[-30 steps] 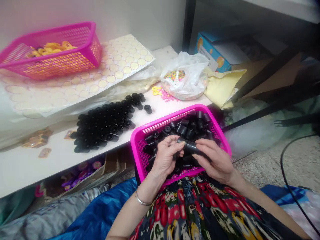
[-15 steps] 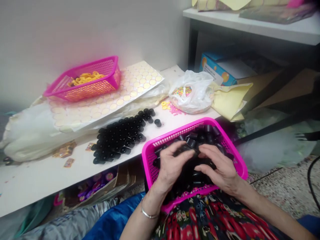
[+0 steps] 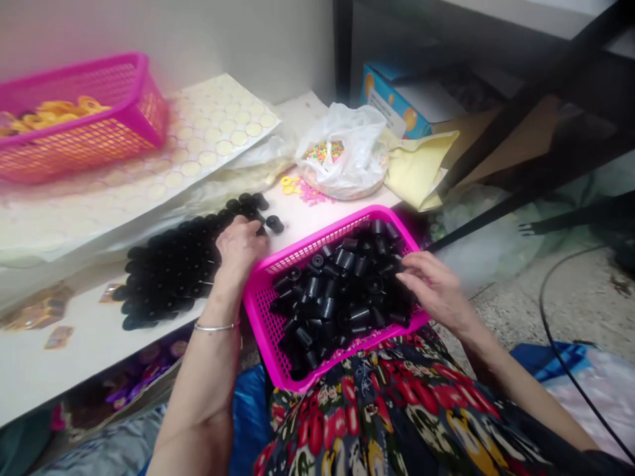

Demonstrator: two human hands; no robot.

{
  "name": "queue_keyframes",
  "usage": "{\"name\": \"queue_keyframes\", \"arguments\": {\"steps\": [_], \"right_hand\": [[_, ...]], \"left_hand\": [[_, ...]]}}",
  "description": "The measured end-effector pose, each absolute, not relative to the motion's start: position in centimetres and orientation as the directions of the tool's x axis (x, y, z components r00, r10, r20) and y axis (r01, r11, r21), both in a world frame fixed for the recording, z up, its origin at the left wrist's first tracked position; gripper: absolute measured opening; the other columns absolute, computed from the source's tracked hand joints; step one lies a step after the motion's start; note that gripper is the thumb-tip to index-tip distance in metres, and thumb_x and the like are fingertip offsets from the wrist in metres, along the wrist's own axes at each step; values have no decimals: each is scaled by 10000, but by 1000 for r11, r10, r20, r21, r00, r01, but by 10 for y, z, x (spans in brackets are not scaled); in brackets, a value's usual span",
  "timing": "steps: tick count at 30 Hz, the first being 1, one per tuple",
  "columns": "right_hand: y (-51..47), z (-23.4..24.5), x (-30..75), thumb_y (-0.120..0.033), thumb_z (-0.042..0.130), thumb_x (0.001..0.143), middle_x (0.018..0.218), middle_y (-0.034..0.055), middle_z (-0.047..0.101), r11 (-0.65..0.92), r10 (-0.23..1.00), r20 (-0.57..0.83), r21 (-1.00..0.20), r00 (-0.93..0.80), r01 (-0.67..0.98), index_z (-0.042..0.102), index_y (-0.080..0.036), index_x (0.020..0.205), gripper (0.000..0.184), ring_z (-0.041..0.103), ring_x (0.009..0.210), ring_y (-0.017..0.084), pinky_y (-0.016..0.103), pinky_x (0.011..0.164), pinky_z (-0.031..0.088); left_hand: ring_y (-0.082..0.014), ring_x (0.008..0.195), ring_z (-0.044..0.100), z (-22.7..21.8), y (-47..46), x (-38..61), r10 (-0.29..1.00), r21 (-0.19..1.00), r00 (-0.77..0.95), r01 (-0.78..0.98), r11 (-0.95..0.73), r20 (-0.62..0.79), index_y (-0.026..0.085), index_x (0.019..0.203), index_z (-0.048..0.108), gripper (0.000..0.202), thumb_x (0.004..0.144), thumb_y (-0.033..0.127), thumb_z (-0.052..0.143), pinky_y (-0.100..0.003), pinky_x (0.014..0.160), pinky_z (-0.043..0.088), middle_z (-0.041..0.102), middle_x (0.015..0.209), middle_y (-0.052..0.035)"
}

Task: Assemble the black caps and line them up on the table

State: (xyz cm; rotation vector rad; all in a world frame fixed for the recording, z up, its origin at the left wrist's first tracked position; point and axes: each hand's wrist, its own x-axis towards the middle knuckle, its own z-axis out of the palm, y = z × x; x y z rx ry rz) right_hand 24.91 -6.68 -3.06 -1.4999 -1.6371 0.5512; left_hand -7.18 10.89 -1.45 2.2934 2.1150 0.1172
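My left hand is over the front rows of small black plastic cylinders, which stand packed together on the white shelf. Its fingers are curled round a black cylinder at the right end of the group, mostly hidden by the hand. In my lap a pink mesh basket holds many loose black cylinders, lying at all angles. At the basket's right side is my right hand, its thumb and fingers slightly apart, with the tips by the loose cylinders. One lone cylinder stands right of the group.
A second pink basket with yellow ring-like pieces sits on sheets of round stickers at the back left. Behind my basket are a white plastic bag, pink bits and a yellow packet. Dark metal legs cross at right.
My hands have parted from above the basket: the left has gone left to the cylinders on the shelf, the right to the basket's right side. The view has swung to the right.
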Motion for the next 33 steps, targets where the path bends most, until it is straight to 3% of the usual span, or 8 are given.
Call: {"name": "queue_keyframes", "arguments": {"steps": [6, 10, 13, 15, 18, 21, 27, 33], "right_hand": [[-63, -33, 242, -186, 563, 855, 939, 88, 621, 306, 937, 341, -695, -76, 651, 592, -186, 947, 97, 602, 886, 202, 358, 788, 510], [-63, -28, 245, -162, 559, 850, 885, 79, 628, 345, 925, 363, -688, -108, 639, 609, -183, 896, 71, 601, 840, 196, 358, 761, 504], [-69, -25, 252, -126, 539, 845, 887, 75, 628, 354, 932, 323, -720, -164, 597, 611, -188, 872, 99, 599, 838, 190, 359, 758, 498], [-75, -23, 257, -116, 532, 837, 909, 75, 623, 353, 934, 311, -730, -176, 585, 607, -194, 874, 115, 599, 860, 195, 373, 773, 495], [-88, -20, 265, -153, 561, 827, 869, 61, 608, 348, 938, 267, -730, -223, 588, 602, -195, 863, 69, 591, 816, 186, 355, 728, 497], [-103, -17, 269, -234, 578, 847, 773, 43, 595, 354, 926, 154, -675, -346, 648, 608, -185, 828, 61, 570, 698, 156, 294, 621, 479], [-121, -33, 258, -338, 567, 870, 732, 64, 626, 399, 915, 69, -288, -397, 870, 629, -140, 923, 215, 597, 668, 185, 299, 591, 454], [-118, -36, 258, -317, 607, 844, 719, 15, 581, 260, 951, 16, -583, -310, 770, 613, -161, 886, 161, 544, 610, 126, 253, 558, 432]], "left_hand": [[-286, 870, 592, 1, 97, -68, 981, 121, 80, 987, -102, 178, 170, 932, 671, 276, 752, 355, 574, -356, 661, 422, 610, 1024, -122], [-206, 791, 587, 19, 65, -48, 951, 680, -154, 729, -72, 266, 169, 887, 666, 281, 744, 407, 625, -310, 671, 451, 636, 855, -68], [-122, 603, 540, 28, 35, -26, 989, 976, -84, 172, 133, -120, 135, 875, 650, 280, 711, 363, 651, -253, 558, 452, 622, 736, -37], [-110, 583, 539, 28, 16, -15, 927, 929, 153, -95, 359, -342, 110, 881, 637, 275, 663, 273, 668, -245, 536, 464, 635, 771, -52], [-113, 638, 568, 18, -6, -5, 836, 822, 335, -232, 520, -434, 122, 983, 614, 394, 597, 138, 687, -239, 564, 491, 649, 895, -69], [-124, 737, 593, 4, -21, -1, 848, 831, 311, -231, 505, -429, 154, 1014, 608, 505, 538, 85, 763, -227, 623, 509, 645, 940, -52], [-132, 698, 599, -10, -32, 4, 850, 850, 273, -159, 502, -451, 112, 777, 694, 391, 420, 101, 852, -260, 639, 509, 666, 911, -64], [-136, 757, 601, -15, -41, 14, 841, 863, 379, -173, 474, -386, 145, 780, 735, 370, 433, 94, 853, -247, 690, 506, 660, 894, -30]]}}
